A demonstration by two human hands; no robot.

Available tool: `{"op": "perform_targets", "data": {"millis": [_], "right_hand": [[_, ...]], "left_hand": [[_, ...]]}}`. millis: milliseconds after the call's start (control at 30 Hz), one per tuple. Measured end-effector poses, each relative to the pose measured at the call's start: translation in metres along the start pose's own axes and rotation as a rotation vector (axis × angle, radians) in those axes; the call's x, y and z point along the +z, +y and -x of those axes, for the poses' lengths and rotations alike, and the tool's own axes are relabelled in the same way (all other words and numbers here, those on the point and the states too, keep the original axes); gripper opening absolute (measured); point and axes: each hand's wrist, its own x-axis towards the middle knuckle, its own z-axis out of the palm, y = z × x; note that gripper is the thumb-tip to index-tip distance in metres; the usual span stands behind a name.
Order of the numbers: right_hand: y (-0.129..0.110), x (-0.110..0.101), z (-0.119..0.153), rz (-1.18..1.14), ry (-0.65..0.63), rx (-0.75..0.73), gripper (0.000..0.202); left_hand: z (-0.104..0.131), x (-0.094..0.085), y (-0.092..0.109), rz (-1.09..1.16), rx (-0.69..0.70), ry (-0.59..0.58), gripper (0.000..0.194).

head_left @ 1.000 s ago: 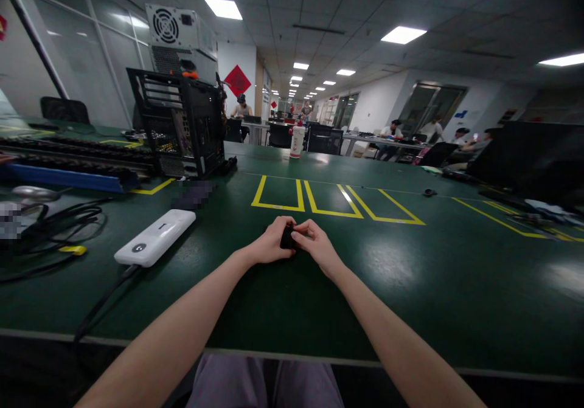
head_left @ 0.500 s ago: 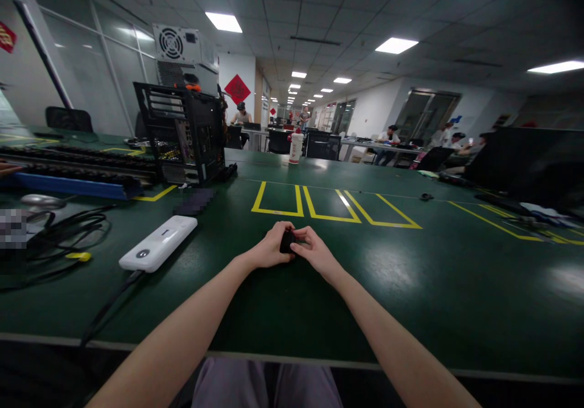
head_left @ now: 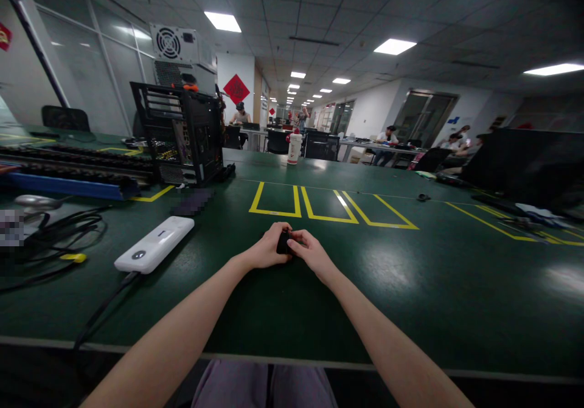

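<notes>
Over the green table (head_left: 255, 311), a small black object (head_left: 283, 242) sits between my two hands. The fingers and thumb of my left hand (head_left: 269, 247) wrap round it from the left. My right hand (head_left: 310, 251) pinches its right side, with thumb and fingertips against it. Both hands are close together, just in front of the yellow tape outlines (head_left: 276, 213). Much of the black object is hidden by my fingers, and its details are too small to tell.
At the left lie a white power bank (head_left: 155, 245) with a cable, black cables (head_left: 41, 250) and a blue rail (head_left: 73, 183). An open computer case (head_left: 182, 134) stands behind them. A white bottle (head_left: 294, 148) is at the far edge. Several people sit farther back.
The view has shifted slightly. Both hands still hold the black object between them, with only small changes in the right fingers.
</notes>
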Motion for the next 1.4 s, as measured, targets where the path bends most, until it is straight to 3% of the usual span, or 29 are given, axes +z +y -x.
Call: {"op": "perform_targets", "data": {"millis": [167,333,567,800,933,1033,1267,1400], "right_hand": [[-0.008,0.0,0.005,-0.056,-0.062,-0.012,0.029],[-0.006,0.002,0.002,-0.053,0.017,-0.013,0.022],[0.0,0.001,-0.002,-0.012,0.019,0.017,0.029],[-0.013,-0.001,0.006,-0.045,-0.072,-0.021,0.025],[-0.017,0.002,0.004,0.004,0.015,-0.045,0.018],[-0.016,0.003,0.003,0.045,0.04,-0.01,0.023],[-0.006,-0.001,0.005,-0.065,-0.075,-0.06,0.024],[-0.003,0.0,0.003,-0.045,-0.04,-0.065,0.021]], "left_hand": [[-0.001,0.001,0.0,-0.021,0.008,0.009,0.059],[-0.002,0.002,-0.001,-0.033,0.016,0.009,0.06],[-0.001,0.0,0.001,0.001,0.003,0.0,0.059],[-0.002,0.0,0.0,-0.02,0.0,-0.018,0.059],[-0.003,0.001,-0.003,-0.008,0.001,-0.029,0.06],[-0.003,0.001,-0.004,-0.001,-0.004,-0.029,0.059],[-0.004,0.001,-0.004,0.006,0.003,-0.016,0.058],[-0.003,0.0,-0.003,0.004,0.017,-0.026,0.058]]}}
